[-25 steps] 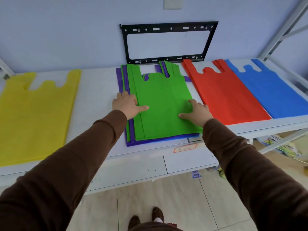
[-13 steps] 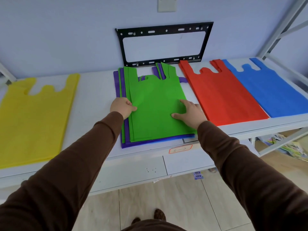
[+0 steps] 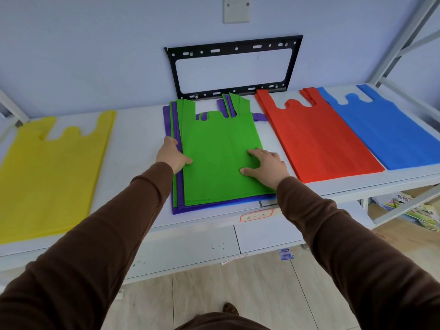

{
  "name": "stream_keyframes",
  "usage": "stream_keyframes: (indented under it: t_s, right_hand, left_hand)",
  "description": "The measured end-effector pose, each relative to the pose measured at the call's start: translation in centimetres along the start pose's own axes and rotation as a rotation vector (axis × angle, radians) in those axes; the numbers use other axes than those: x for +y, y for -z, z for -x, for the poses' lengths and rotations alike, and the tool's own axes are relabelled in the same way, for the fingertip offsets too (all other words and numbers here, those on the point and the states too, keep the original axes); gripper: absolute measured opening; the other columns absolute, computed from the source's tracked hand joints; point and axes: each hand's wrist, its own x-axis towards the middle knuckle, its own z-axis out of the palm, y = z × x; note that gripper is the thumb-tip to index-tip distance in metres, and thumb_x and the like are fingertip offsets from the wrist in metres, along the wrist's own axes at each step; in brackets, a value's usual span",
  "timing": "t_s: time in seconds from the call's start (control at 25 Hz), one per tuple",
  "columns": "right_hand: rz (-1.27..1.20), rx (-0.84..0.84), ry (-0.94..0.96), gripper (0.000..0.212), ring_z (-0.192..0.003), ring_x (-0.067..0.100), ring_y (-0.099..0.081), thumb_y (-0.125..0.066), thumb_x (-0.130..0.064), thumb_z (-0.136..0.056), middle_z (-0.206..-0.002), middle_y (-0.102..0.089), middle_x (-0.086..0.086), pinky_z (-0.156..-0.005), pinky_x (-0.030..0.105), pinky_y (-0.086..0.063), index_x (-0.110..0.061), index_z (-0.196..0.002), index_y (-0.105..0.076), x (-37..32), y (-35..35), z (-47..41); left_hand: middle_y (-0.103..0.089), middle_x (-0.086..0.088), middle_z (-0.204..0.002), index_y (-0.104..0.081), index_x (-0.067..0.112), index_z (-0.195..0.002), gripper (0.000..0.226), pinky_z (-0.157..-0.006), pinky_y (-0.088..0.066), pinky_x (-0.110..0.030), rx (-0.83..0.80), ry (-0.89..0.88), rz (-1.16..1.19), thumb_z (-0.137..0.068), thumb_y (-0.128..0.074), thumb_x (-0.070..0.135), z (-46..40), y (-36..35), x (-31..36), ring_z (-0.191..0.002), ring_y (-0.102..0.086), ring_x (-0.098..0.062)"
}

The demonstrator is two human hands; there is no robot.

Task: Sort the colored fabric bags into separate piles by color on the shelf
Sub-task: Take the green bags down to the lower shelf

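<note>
While our left hand point(image 3: 172, 155) pinches the edge of the mixed stack and our right hand point(image 3: 266, 166) lies flat and open on the top green bag point(image 3: 219, 153), mid-shelf point(image 3: 133, 139), sorting stays unfinished. Risk: thin layers cling, so purple bags point(image 3: 180, 194) beneath may drag along.

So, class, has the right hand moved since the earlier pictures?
Yes. The right hand has slid slightly left, away from the red pile and further onto the green bag.

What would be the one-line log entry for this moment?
stage: sorting | left hand: at mixed pile's left edge | right hand: flat on green bag | sorted: yellow, red, blue
</note>
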Motion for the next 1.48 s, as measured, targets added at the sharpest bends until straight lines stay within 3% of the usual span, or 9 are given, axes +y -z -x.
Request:
stream_keyframes:
  t_s: [0.28,0.44,0.56,0.68,0.8,0.96,1.08,1.24,1.48]
  right_hand:
    - [-0.009,-0.009,0.008,0.078,-0.14,0.028,-0.032,-0.065,-0.061,-0.08,-0.155,-0.036,0.001,-0.113,0.051,-0.031,-0.031,-0.147,-0.039,0.0,0.0,0.1]
    - [-0.385,0.162,-0.052,0.054,-0.121,0.028,-0.055,-0.06,-0.051,-0.089,-0.132,-0.06,0.01,-0.101,0.038,-0.045,-0.016,-0.131,-0.058,1.0,1.7,0.1]
    - [-0.415,0.295,-0.175,0.043,-0.096,0.035,-0.064,-0.045,-0.047,-0.097,-0.098,-0.068,0.011,-0.077,0.036,-0.05,-0.01,-0.108,-0.063,2.2,3.2,0.3]
    - [-0.684,0.093,-0.32,0.061,-0.065,0.029,-0.07,-0.034,-0.061,-0.096,-0.076,-0.069,0.013,-0.051,0.032,-0.054,-0.008,-0.113,-0.058,2.1,4.0,1.2]
    - [-1.131,-0.284,-0.395,0.07,-0.074,0.023,-0.075,-0.039,-0.073,-0.088,-0.095,-0.075,0.017,-0.055,0.028,-0.058,-0.018,-0.13,-0.047,0.9,4.7,2.0]
    - [-1.546,-0.367,-0.364,0.066,-0.089,0.024,-0.074,-0.057,-0.003,-0.093,-0.122,-0.068,0.01,-0.058,0.026,-0.06,-0.028,-0.149,-0.034,0.1,5.2,1.6]
    - [-1.624,-0.353,-0.387,0.067,-0.082,0.023,-0.075,-0.049,0.01,-0.092,-0.117,-0.069,0.011,-0.051,0.021,-0.058,-0.03,-0.146,-0.041,0.1,5.5,1.0]
    - [-1.708,-0.382,-0.425,0.056,-0.077,0.02,-0.074,-0.044,0.007,-0.094,-0.1,-0.074,0.014,-0.048,0.018,-0.056,-0.025,-0.14,-0.05,0.8,5.5,1.2]
    - [-1.524,-0.427,-0.332,0.057,-0.079,0.017,-0.073,-0.048,0.007,-0.093,-0.115,-0.07,0.01,-0.05,0.019,-0.057,-0.028,-0.137,-0.054,1.9,5.6,0.9]
  left_hand:
    - [-0.057,-0.015,-0.109,-0.058,-0.001,-0.107,0.037,-0.094,-0.043,-0.036,-0.094,-0.085,0.02,-0.086,-0.072,0.026,0.5,-0.1,0.7,-0.105,-0.054,-0.026]
    - [-0.054,-0.018,-0.139,-0.043,0.001,-0.14,0.039,-0.097,-0.048,-0.045,-0.277,0.188,0.667,-0.101,-0.046,0.006,1.9,0.0,3.1,-0.122,-0.057,-0.032]
    - [-0.06,-0.016,-0.128,-0.042,-0.004,-0.139,0.038,-0.074,-0.055,-0.027,-0.328,0.292,0.877,-0.103,-0.039,0.005,2.4,1.0,3.9,-0.094,-0.072,-0.019]
    - [-0.063,-0.016,-0.104,-0.04,-0.004,-0.142,0.041,-0.064,-0.06,-0.029,-0.398,0.361,1.016,-0.104,-0.039,0.009,2.2,2.0,4.1,-0.07,-0.072,-0.021]
    - [-0.063,-0.02,-0.119,-0.04,-0.004,-0.142,0.04,-0.076,-0.058,-0.034,-0.413,0.381,0.995,-0.104,-0.04,0.01,1.9,2.1,4.1,-0.08,-0.07,-0.024]
    - [-0.061,-0.017,-0.132,-0.052,0.003,-0.132,0.033,-0.085,-0.054,-0.042,-0.294,0.246,0.837,-0.099,-0.051,0.008,1.6,1.7,3.7,-0.093,-0.068,-0.026]
    - [-0.061,-0.017,-0.127,-0.06,0.009,-0.111,0.016,-0.075,-0.056,-0.041,-0.273,0.225,0.946,-0.096,-0.056,0.011,2.0,1.7,3.3,-0.093,-0.067,-0.026]
    - [-0.056,-0.014,-0.138,-0.049,0.007,-0.141,0.046,-0.1,-0.048,-0.05,-0.324,0.233,1.103,-0.097,-0.056,0.018,1.9,1.9,3.3,-0.125,-0.056,-0.033]
    - [-0.066,-0.013,-0.115,-0.063,0.01,-0.119,0.026,-0.077,-0.058,-0.041,-0.389,0.285,1.159,-0.096,-0.054,0.019,1.2,2.1,3.7,-0.098,-0.068,-0.028]
